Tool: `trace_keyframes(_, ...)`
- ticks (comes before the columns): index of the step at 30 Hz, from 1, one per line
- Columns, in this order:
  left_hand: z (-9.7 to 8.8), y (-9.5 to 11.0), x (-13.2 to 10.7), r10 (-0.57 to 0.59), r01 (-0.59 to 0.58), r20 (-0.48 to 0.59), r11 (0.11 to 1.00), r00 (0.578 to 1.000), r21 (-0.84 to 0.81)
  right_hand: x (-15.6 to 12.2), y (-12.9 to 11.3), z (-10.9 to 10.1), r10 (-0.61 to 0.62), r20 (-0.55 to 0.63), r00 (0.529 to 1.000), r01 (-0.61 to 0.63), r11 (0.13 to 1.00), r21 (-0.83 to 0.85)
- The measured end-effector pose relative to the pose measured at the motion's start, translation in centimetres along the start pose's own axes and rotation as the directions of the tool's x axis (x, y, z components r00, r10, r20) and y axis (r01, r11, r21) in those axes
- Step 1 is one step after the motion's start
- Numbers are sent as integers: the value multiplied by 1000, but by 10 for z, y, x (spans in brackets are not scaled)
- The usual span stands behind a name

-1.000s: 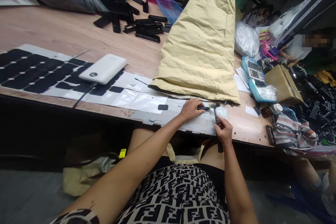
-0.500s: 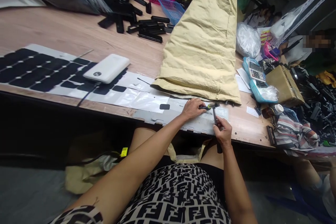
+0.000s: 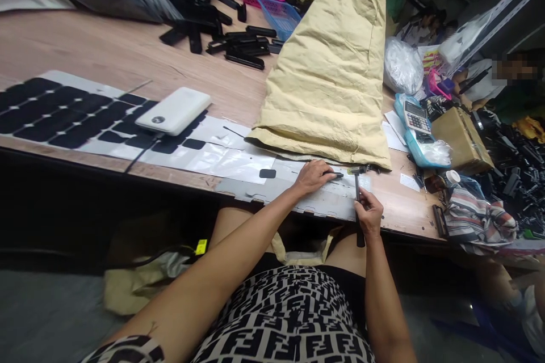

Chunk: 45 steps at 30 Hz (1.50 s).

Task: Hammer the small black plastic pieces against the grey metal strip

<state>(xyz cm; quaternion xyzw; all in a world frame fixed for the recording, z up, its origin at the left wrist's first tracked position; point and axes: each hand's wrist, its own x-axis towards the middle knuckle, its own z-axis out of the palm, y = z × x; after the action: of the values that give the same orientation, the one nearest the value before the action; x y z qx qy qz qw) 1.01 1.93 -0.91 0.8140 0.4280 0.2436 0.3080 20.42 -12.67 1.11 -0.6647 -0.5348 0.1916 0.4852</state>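
Observation:
My right hand [image 3: 369, 212] is closed around the dark handle of a small hammer [image 3: 357, 193]. The hammer's yellowish-green and black head is up over the table, just right of my left hand. Fingers of my left hand [image 3: 314, 177] pinch a small narrow black part [image 3: 334, 174], whose tip sticks out to the right. Its exact kind is too small to make out. Both hands are over a grey plate [image 3: 281, 190] at the table's front edge, partly covered by clear film. A large cream cloth bag [image 3: 327, 79] stands right behind them.
A white power bank [image 3: 174, 110] with a cable lies on a black-patterned sheet [image 3: 63, 116] at left. Several black plastic pieces [image 3: 244, 48] lie behind. At right are a calculator [image 3: 416, 118], a cardboard box [image 3: 462, 139] and a striped cloth [image 3: 477, 215]. People sit beyond.
My right hand has moved a little to the right with the hammer, whose head is now apart from the black part. My left hand has stayed nearly in place.

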Motion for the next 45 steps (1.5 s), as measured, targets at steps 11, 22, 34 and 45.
trace_keyframes(11, 5, -4, -2, -3, 3, -3, 996, 1000, 86, -1, 20, 2, 118, -21, 993, -114, 985, 132)
trace_keyframes(22, -3, 1, -14, 30, -30, 3, 1000, 1000, -1, 2, 19, 0, 166, -14, 986, -161, 971, 177)
trace_keyframes(34, 6, 32, -150, -13, 370, 479, 654, 878, -660, 1, 13, 0, 177, -6, 984, -172, 967, 189)
trace_keyframes(45, 19, 12, -145, -136, 338, 569, 902, 811, -267, -1, 13, 0, 170, -30, 985, -161, 969, 186)
